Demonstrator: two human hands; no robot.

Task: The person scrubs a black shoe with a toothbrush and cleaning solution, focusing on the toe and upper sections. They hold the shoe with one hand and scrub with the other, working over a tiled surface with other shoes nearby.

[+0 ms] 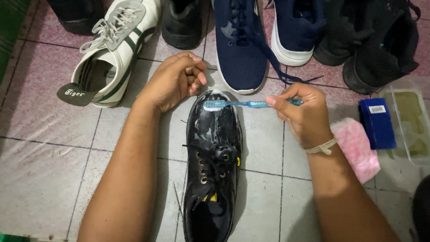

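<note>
The right hand (306, 116) grips a blue toothbrush (237, 104), bristles on the foamy toe of the black shoe (212, 162) lying in the middle of the tiled floor (40, 163). The left hand (174, 81), fingers curled closed, steadies the toe's left side. Wet foam could let the shoe slip or splash the navy shoe (240, 35) just beyond.

A tiled floor (29, 172) of pale and pinkish squares carries a glossy black shoe (211, 172) in the middle, a white sneaker (120, 45) on its side, navy sneakers (240, 40) and black shoes (382, 42) in a row, a pink cloth (360, 149), a blue box (377, 122) and a clear tub (422, 123).
</note>
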